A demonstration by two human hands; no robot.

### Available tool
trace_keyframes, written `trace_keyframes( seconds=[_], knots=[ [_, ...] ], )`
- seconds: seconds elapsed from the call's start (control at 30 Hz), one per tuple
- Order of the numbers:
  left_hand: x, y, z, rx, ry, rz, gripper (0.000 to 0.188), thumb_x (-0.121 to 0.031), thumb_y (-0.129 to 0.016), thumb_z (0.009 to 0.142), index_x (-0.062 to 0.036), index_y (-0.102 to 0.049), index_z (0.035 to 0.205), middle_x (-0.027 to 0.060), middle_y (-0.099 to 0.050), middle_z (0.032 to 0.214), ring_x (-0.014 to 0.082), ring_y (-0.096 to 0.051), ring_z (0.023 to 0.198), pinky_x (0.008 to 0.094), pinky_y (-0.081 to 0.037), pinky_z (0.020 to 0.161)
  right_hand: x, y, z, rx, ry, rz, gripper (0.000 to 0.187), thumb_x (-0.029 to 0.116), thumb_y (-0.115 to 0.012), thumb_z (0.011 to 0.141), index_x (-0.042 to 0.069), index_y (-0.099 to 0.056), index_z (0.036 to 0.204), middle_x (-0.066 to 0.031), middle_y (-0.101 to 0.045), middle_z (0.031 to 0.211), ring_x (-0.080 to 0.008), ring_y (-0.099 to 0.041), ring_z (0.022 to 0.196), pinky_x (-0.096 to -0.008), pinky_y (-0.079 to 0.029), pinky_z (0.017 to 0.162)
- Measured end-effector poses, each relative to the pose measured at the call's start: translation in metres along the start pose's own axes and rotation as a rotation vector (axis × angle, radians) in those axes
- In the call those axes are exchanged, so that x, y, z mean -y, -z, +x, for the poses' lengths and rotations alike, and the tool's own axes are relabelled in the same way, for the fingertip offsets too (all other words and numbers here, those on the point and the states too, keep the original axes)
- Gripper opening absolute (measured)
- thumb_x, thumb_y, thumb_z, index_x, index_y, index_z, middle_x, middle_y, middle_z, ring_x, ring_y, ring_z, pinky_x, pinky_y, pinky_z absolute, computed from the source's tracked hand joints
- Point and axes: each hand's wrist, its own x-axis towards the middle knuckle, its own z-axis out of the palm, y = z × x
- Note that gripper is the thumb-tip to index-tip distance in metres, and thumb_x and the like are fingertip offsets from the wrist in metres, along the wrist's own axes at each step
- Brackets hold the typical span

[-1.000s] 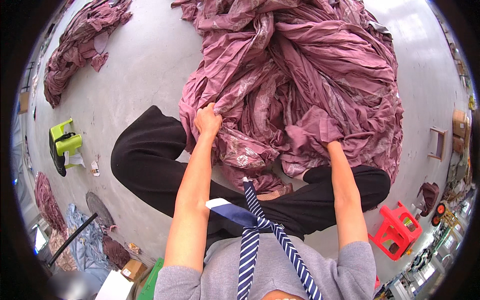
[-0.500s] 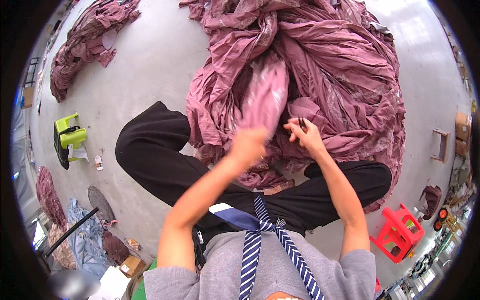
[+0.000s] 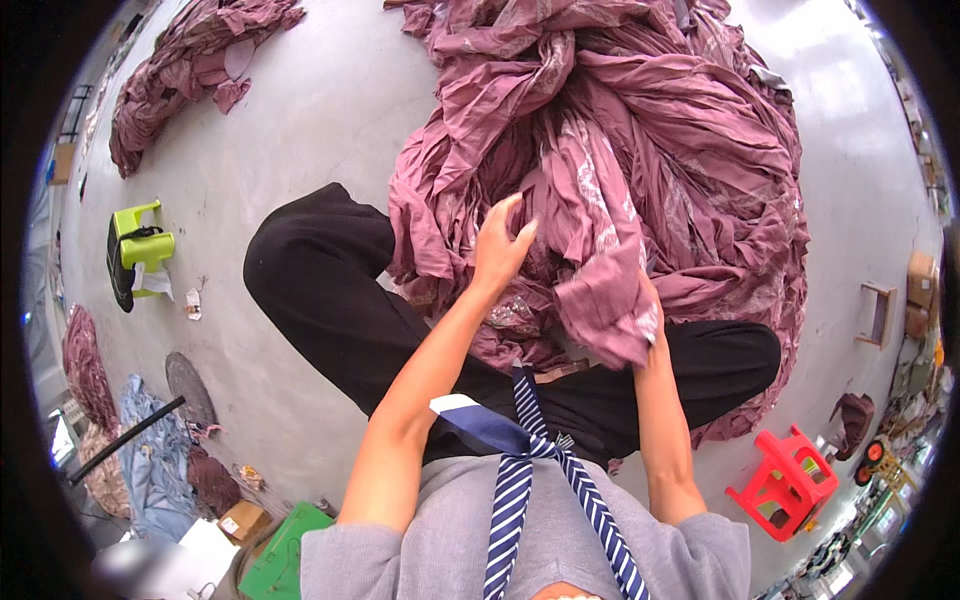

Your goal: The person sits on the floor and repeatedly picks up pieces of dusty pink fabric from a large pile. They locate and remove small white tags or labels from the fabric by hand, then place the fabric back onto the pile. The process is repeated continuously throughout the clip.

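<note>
A large heap of dusty-pink fabric [image 3: 690,150] with paler patterned bands lies on the floor in front of my crossed legs. My left hand [image 3: 503,243] is raised over the near left part of the heap, its fingers apart and nothing in them. To its right, a bunched fold of the same fabric [image 3: 605,300] hangs toward my lap. That fold covers most of my right hand [image 3: 652,312]; only its edge and wrist show, and its fingers are hidden.
At the left stands a lime-green stool [image 3: 150,245] with a dark item on it. A red stool [image 3: 790,480] is at the lower right. Another pink fabric pile [image 3: 185,75] lies far left, and blue cloth [image 3: 155,460] lower left. A green box [image 3: 285,550] sits near my left elbow.
The fabric my left hand was pulling has swung right and now drapes over my right hand. My left hand has let go and opened. The small dark thing at my right fingers is hidden now.
</note>
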Motion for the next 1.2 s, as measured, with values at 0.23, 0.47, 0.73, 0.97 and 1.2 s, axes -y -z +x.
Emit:
trace_keyframes(
  seconds=[0.23,0.47,0.73,0.97,1.2],
  knots=[
    [0.061,-0.09,0.018,0.44,0.607,-1.2,0.081,-0.066,-0.04,0.084,-0.0058,-0.031,0.138,0.0139,-0.045,0.131,0.0295,-0.045,0.118,0.0395,-0.037,0.099,-0.034,-0.013,-0.096,0.045,-0.007,0.049,0.039,0.023,-0.048,0.091,0.004,-0.044,0.125,-0.011,-0.055,0.115,-0.0208,-0.056,0.101,-0.0338,-0.048,0.087],
    [-0.046,-0.037,-0.03,0.44,0.698,-1.044,0.046,-0.033,-0.063,0.083,-0.0008,-0.056,0.115,0.0057,-0.06,0.112,0.0173,-0.054,0.108,0.0352,-0.046,0.09,0.004,-0.037,-0.09,-0.253,0.361,-0.378,0.047,0.018,-0.051,0.09,0.004,-0.038,0.132,-0.0123,-0.049,0.124,-0.0204,-0.053,0.107,-0.0317,-0.045,0.093],
    [-0.027,0.08,-0.02,0.489,0.909,-1.298,0.018,-0.009,-0.054,0.082,0.0016,-0.06,0.095,0.0108,-0.065,0.091,0.0218,-0.064,0.082,0.0373,-0.053,0.078,0.004,-0.028,-0.023,-0.14,0.629,-1.205,0.052,0.016,-0.051,0.088,0.004,-0.033,0.135,-0.0125,-0.042,0.133,-0.0216,-0.046,0.118,-0.0314,-0.036,0.102],
    [-0.033,0.099,-0.025,0.213,0.98,-1.139,0.028,-0.011,-0.056,0.084,0.0029,-0.057,0.109,0.0144,-0.063,0.106,0.0232,-0.062,0.096,0.0397,-0.049,0.089,-0.004,-0.051,0.017,0.084,0.757,-1.692,0.046,0.014,-0.039,0.093,0.003,-0.03,0.137,-0.011,-0.035,0.14,-0.0224,-0.038,0.126,-0.0334,-0.031,0.107],
    [-0.003,0.097,-0.024,0.129,0.958,-1.146,0.033,-0.017,-0.052,0.088,0.0002,-0.053,0.116,0.0154,-0.06,0.113,0.0272,-0.058,0.104,0.0466,-0.043,0.096,-0.003,-0.034,0.093,0.177,0.506,-1.299,0.053,0.035,-0.054,0.087,0.012,-0.042,0.132,-0.0063,-0.045,0.133,-0.0236,-0.044,0.12,-0.0346,-0.035,0.102]
  ],
)
